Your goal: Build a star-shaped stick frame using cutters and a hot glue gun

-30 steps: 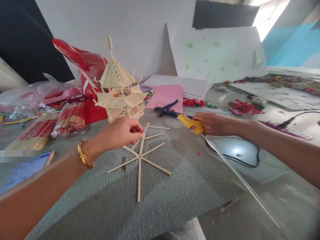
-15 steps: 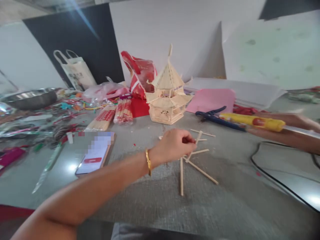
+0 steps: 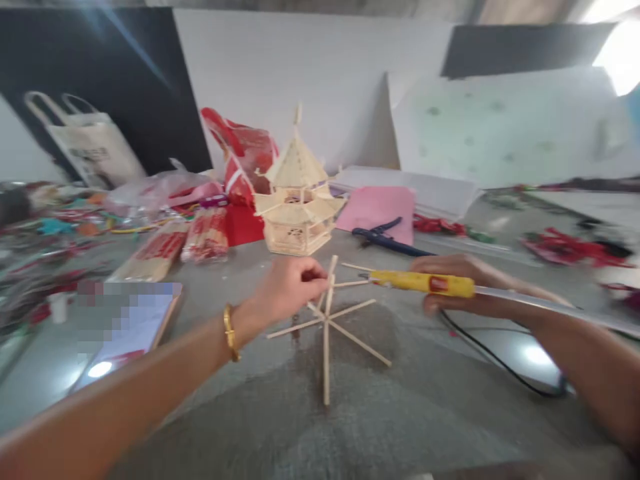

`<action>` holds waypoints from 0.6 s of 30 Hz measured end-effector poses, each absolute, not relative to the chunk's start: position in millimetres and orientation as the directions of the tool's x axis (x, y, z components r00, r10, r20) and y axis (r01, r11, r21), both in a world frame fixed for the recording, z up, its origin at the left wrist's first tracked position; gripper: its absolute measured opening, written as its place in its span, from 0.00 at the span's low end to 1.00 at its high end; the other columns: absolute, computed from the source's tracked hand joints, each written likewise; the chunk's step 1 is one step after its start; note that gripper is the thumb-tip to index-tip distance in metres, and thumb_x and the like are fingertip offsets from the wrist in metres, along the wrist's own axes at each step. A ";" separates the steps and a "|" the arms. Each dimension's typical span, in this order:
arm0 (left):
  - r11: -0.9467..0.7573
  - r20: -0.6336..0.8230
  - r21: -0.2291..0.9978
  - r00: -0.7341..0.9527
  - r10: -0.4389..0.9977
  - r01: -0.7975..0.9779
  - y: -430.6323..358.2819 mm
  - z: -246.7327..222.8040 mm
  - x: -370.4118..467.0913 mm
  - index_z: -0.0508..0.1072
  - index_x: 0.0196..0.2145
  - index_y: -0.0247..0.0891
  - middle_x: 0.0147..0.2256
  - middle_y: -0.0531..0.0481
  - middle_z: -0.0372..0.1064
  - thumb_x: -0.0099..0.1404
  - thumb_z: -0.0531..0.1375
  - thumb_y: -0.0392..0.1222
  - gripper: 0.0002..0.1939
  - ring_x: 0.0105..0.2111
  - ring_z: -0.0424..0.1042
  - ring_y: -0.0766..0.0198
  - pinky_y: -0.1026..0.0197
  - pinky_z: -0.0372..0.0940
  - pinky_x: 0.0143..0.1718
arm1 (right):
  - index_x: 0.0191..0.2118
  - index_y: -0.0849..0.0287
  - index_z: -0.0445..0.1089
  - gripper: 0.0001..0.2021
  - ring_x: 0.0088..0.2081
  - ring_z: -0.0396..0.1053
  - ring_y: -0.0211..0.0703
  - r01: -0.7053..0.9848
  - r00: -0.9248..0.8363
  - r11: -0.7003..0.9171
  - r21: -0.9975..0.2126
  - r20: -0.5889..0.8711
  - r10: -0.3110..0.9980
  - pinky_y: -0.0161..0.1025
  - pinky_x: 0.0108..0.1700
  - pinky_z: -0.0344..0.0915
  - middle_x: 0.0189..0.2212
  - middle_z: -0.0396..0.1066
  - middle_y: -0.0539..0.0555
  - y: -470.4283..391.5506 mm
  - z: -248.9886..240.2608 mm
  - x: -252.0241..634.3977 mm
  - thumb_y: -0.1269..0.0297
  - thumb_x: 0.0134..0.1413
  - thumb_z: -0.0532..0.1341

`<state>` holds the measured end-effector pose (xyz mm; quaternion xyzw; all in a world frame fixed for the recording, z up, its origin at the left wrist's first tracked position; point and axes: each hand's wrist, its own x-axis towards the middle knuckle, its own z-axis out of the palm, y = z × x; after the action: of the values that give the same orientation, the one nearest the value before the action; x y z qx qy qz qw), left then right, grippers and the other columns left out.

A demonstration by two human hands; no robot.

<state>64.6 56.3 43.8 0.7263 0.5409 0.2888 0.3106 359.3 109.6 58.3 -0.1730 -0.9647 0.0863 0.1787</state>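
Observation:
My left hand (image 3: 295, 287) pinches a thin wooden stick (image 3: 331, 287) that stands upright over the middle of a star-shaped frame of sticks (image 3: 357, 341) lying on the grey table. In my right hand (image 3: 460, 287) is a yellow glue gun (image 3: 425, 283), its nozzle pointing left towards the upright stick, a short gap away. A clear glue stick (image 3: 520, 301) runs out of the gun's back end. Behind the frame stands a wooden pagoda model (image 3: 299, 200) with a pointed roof.
Blue pliers (image 3: 387, 240) and a pink sheet (image 3: 377, 207) lie right of the pagoda. Packs of sticks (image 3: 207, 235) and a phone (image 3: 127, 330) are at left. A black cable (image 3: 500, 358) curves below my right forearm.
The view has turned right. My right hand has brought the glue gun leftward, close to the sticks. The stick in my left hand now stands more upright over the frame's middle.

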 end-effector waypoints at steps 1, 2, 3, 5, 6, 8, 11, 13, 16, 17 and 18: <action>-0.204 0.059 0.768 0.250 0.966 0.608 61.4 44.6 65.2 0.73 0.31 0.35 0.23 0.51 0.70 0.56 0.58 0.43 0.09 0.23 0.68 0.68 0.66 0.61 0.25 | 0.35 0.58 0.64 0.13 0.29 0.63 0.36 0.296 -0.896 0.912 -0.284 0.248 0.368 0.35 0.30 0.61 0.29 0.65 0.54 106.8 59.0 359.7 0.53 0.58 0.54; -0.195 0.035 0.773 0.267 0.963 0.604 66.4 45.1 66.5 0.73 0.32 0.35 0.23 0.51 0.70 0.56 0.57 0.44 0.10 0.23 0.68 0.68 0.66 0.62 0.25 | 0.35 0.60 0.63 0.12 0.28 0.61 0.35 0.314 -0.901 0.893 -0.323 0.195 0.388 0.35 0.30 0.59 0.28 0.64 0.53 104.5 58.5 360.6 0.54 0.58 0.55; -0.186 0.006 0.782 0.292 0.956 0.595 71.0 45.5 68.4 0.73 0.32 0.35 0.23 0.51 0.70 0.56 0.58 0.45 0.11 0.23 0.67 0.68 0.66 0.62 0.24 | 0.34 0.61 0.63 0.12 0.28 0.60 0.34 0.317 -0.903 0.879 -0.357 0.169 0.394 0.34 0.30 0.58 0.28 0.63 0.52 102.7 57.2 361.8 0.56 0.58 0.56; -0.167 -0.050 0.794 0.337 0.940 0.584 78.0 45.9 73.2 0.72 0.31 0.34 0.22 0.52 0.69 0.55 0.58 0.45 0.11 0.22 0.66 0.68 0.66 0.63 0.23 | 0.33 0.62 0.62 0.11 0.27 0.58 0.32 0.328 -0.902 0.861 -0.389 0.143 0.408 0.32 0.29 0.56 0.27 0.61 0.51 100.3 52.5 364.2 0.58 0.56 0.59; -0.159 -0.070 0.800 0.354 0.933 0.579 80.5 45.9 75.8 0.72 0.31 0.34 0.22 0.52 0.69 0.55 0.59 0.46 0.11 0.21 0.66 0.68 0.65 0.63 0.23 | 0.32 0.62 0.62 0.11 0.27 0.58 0.32 0.322 -0.905 0.860 -0.395 0.137 0.402 0.31 0.29 0.55 0.27 0.61 0.50 99.8 49.8 365.3 0.59 0.55 0.59; -0.151 -0.091 0.805 0.371 0.924 0.573 84.2 45.4 80.7 0.72 0.30 0.34 0.23 0.52 0.68 0.54 0.59 0.46 0.11 0.21 0.65 0.69 0.65 0.63 0.23 | 0.33 0.63 0.62 0.11 0.27 0.58 0.32 0.300 -0.918 0.871 -0.389 0.132 0.375 0.31 0.30 0.55 0.28 0.61 0.51 99.6 45.0 367.0 0.59 0.54 0.60; -0.157 -0.093 0.799 0.378 0.921 0.580 88.7 43.2 86.2 0.73 0.30 0.34 0.23 0.51 0.69 0.53 0.59 0.46 0.12 0.21 0.65 0.69 0.66 0.62 0.23 | 0.34 0.62 0.61 0.12 0.28 0.58 0.33 0.273 -0.928 0.896 -0.350 0.150 0.341 0.31 0.30 0.55 0.28 0.61 0.51 99.6 41.9 368.9 0.58 0.53 0.61; -0.161 -0.096 0.793 0.381 0.920 0.588 91.4 41.4 89.0 0.73 0.30 0.34 0.23 0.51 0.69 0.53 0.59 0.46 0.12 0.21 0.65 0.69 0.66 0.62 0.23 | 0.34 0.62 0.61 0.12 0.28 0.58 0.33 0.275 -0.929 0.903 -0.331 0.151 0.338 0.31 0.30 0.55 0.27 0.61 0.51 98.6 41.9 369.6 0.58 0.54 0.61; -0.156 -0.110 0.797 0.393 0.913 0.584 94.4 39.9 93.6 0.73 0.30 0.33 0.24 0.51 0.69 0.53 0.59 0.46 0.12 0.21 0.64 0.70 0.67 0.61 0.23 | 0.33 0.61 0.61 0.12 0.29 0.59 0.34 0.260 -0.929 0.907 -0.331 0.171 0.329 0.31 0.31 0.55 0.27 0.61 0.50 95.6 41.2 368.0 0.57 0.54 0.60; -0.150 -0.118 0.802 0.400 0.909 0.578 95.1 39.8 95.4 0.73 0.30 0.33 0.23 0.51 0.69 0.53 0.59 0.45 0.12 0.22 0.64 0.70 0.67 0.61 0.23 | 0.33 0.61 0.61 0.12 0.29 0.59 0.34 0.251 -0.928 0.906 -0.341 0.181 0.325 0.31 0.31 0.55 0.27 0.61 0.50 94.4 40.3 366.6 0.57 0.54 0.60; -0.146 -0.126 0.808 0.411 0.903 0.571 95.7 39.9 97.3 0.73 0.30 0.33 0.23 0.51 0.68 0.53 0.59 0.45 0.12 0.22 0.64 0.70 0.67 0.61 0.23 | 0.32 0.61 0.61 0.12 0.29 0.59 0.34 0.239 -0.928 0.905 -0.351 0.191 0.319 0.31 0.30 0.55 0.26 0.62 0.50 93.1 39.3 365.0 0.57 0.54 0.60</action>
<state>97.3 95.7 39.9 0.7301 0.5046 0.2003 0.4150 365.0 93.1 39.3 -0.1441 -0.9683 0.1629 0.1231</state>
